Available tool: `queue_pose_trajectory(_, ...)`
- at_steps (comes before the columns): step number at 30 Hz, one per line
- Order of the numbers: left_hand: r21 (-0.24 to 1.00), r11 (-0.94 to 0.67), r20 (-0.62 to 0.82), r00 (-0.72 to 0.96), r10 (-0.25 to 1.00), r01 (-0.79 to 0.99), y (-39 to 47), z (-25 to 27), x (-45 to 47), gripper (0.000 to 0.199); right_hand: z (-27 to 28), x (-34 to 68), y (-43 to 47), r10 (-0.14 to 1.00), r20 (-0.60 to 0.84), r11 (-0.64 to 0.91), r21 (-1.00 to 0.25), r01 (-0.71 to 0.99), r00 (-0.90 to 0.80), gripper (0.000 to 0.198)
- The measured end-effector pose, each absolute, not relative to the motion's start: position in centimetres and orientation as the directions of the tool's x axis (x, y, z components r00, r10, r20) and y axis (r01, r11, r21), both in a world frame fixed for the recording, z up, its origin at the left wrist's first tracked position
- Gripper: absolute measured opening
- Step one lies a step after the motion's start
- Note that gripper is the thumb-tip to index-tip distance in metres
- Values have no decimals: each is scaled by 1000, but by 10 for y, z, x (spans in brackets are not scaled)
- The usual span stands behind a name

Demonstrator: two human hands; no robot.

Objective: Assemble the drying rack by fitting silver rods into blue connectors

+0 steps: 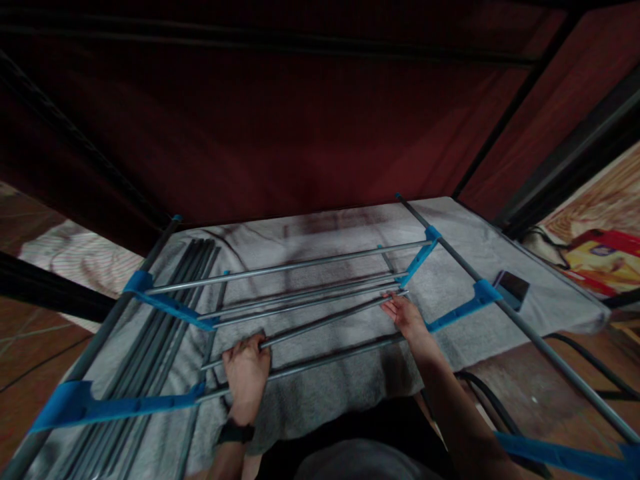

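Note:
A rack of grey metal tubes and blue plastic brackets stands before me. My left hand (247, 368) is wrapped round one loose metal tube (325, 321) near its left end. At the tube's right end, the fingers of my right hand (401, 312) pinch it, close to the right blue bracket (419, 259). The tube slants up to the right between the rack's other crossbars. Beyond it, two crossbars (305, 297) run from the left blue bracket (175, 308) to the right one. A nearer crossbar (330, 361) passes behind both hands.
Several loose tubes (150, 353) lie in a bundle at the left on the grey cloth (320, 233). A phone (513, 288) lies at the right by the rack's upright (463, 260). A red and yellow package (605, 260) is farther right. Dark red panels (320, 133) stand behind.

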State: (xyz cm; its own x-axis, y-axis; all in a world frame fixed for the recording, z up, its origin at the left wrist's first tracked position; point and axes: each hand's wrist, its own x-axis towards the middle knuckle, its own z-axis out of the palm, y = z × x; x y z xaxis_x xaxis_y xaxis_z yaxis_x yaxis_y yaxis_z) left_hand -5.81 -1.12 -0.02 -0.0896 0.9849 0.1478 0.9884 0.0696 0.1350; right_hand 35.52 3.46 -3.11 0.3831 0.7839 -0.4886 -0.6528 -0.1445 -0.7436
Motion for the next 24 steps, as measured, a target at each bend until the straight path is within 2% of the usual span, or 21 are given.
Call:
queue_pose_trajectory(16,132,57,133,-75,988,990,-11,0,-58,32,-33,355,35,772,-482,-127,-756,-643,414,26)
queue_pose_trajectory(24,107,70,129,-84,988,992,-11,0,-58,32,-27,352,36,768,-499,-163,-758,-632,401,21)
